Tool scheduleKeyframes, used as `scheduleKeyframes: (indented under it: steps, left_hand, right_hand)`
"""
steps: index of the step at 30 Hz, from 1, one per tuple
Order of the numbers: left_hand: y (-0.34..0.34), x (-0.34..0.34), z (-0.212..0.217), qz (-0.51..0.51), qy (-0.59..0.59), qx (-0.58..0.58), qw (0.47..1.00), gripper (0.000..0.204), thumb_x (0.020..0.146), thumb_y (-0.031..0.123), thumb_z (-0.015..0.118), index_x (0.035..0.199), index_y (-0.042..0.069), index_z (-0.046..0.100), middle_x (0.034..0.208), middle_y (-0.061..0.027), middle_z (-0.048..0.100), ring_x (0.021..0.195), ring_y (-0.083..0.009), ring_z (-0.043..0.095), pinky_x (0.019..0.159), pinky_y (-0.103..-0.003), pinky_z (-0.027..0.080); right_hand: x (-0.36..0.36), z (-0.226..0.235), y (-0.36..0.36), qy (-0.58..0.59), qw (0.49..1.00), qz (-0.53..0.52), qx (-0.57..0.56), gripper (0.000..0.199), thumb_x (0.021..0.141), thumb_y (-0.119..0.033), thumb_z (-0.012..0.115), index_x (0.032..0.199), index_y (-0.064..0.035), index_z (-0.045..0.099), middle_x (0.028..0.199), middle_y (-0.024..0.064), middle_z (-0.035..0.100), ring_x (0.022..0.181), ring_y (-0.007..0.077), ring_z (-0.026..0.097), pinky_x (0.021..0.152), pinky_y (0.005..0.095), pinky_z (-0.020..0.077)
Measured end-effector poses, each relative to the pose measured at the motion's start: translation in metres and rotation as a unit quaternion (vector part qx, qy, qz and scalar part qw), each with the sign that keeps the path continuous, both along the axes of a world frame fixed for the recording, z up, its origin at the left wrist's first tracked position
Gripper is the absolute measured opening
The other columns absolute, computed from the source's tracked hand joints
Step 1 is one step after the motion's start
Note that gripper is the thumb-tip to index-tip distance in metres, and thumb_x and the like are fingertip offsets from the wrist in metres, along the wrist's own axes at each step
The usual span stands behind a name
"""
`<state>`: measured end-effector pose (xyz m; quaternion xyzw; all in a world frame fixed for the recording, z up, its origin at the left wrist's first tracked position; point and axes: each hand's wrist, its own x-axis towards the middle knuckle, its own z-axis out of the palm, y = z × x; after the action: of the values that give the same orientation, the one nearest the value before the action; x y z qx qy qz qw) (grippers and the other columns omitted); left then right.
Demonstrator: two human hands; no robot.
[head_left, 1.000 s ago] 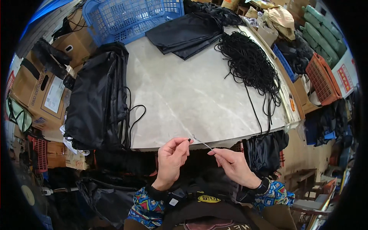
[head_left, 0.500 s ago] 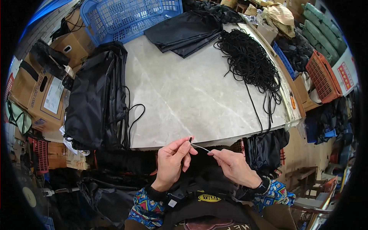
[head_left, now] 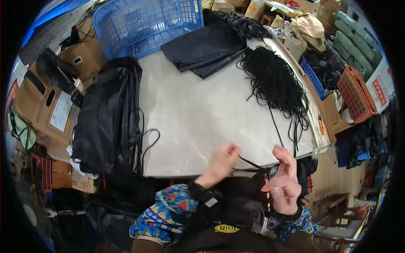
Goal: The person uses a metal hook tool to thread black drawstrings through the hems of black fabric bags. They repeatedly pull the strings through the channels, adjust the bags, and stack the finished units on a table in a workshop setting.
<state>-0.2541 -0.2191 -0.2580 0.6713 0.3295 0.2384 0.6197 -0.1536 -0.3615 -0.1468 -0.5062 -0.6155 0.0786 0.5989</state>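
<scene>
Head view: thin black drawstring cord [head_left: 249, 162] over near edge of pale grey table [head_left: 202, 122], pinched in closed left hand [head_left: 222, 159], right hand [head_left: 282, 182] loosely curled, grip on cord uncertain; judged light, limp, best held near its end.

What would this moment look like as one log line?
left hand: pinching black cord | right hand: open, beside cord | table: cord pile, black bags
</scene>
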Motion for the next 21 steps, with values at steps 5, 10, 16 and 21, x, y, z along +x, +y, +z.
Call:
scheduleKeyframes:
  steps: [5, 10, 16, 21]
  left_hand:
    - [0.017, 0.051, 0.021, -0.236, 0.021, 0.056, 0.970, 0.025, 0.091, 0.025, 0.050, 0.093, 0.003, 0.062, 0.073, -0.0161, 0.063, 0.070, -0.0279, 0.062, 0.065, -0.039, 0.048]
    - [0.230, 0.112, 0.008, 0.012, 0.087, 0.367, 0.926, 0.019, 0.089, 0.011, 0.053, 0.101, -0.001, 0.061, 0.085, -0.0113, 0.065, 0.080, -0.0218, 0.063, 0.072, -0.035, 0.050]
    - [0.399, 0.100, 0.003, 0.078, 0.361, 0.641, 0.673, 0.038, 0.076, 0.009, 0.055, 0.114, 0.003, 0.055, 0.118, -0.0194, 0.056, 0.105, -0.0347, 0.058, 0.084, -0.044, 0.051]
    - [0.405, 0.093, 0.035, 0.177, 0.276, 0.599, 0.730, 0.012, 0.088, 0.009, 0.045, 0.090, 0.006, 0.057, 0.087, -0.0159, 0.065, 0.080, -0.0374, 0.064, 0.069, -0.046, 0.051]
  right_hand:
    - [0.038, 0.011, 0.000, 0.440, 0.865, 0.174, -0.167, 0.018, 0.096, -0.009, 0.048, 0.087, 0.0021, 0.059, 0.077, 0.0091, 0.062, 0.059, 0.0118, 0.056, 0.055, 0.0231, 0.0437]
    - [0.099, -0.001, -0.023, 0.257, 0.893, 0.073, -0.362, 0.018, 0.096, -0.009, 0.049, 0.091, 0.0017, 0.062, 0.075, 0.0033, 0.062, 0.060, 0.0063, 0.056, 0.055, 0.0200, 0.0434]
    - [0.109, -0.035, -0.020, 0.328, 0.837, 0.030, -0.437, 0.015, 0.094, -0.007, 0.052, 0.089, 0.0016, 0.064, 0.071, 0.0031, 0.061, 0.063, 0.0068, 0.055, 0.059, 0.0204, 0.0448]
    - [0.116, -0.047, -0.008, 0.375, 0.825, -0.024, -0.421, 0.018, 0.094, -0.013, 0.053, 0.088, -0.0001, 0.064, 0.068, 0.0017, 0.060, 0.058, 0.0036, 0.050, 0.051, 0.0174, 0.0368]
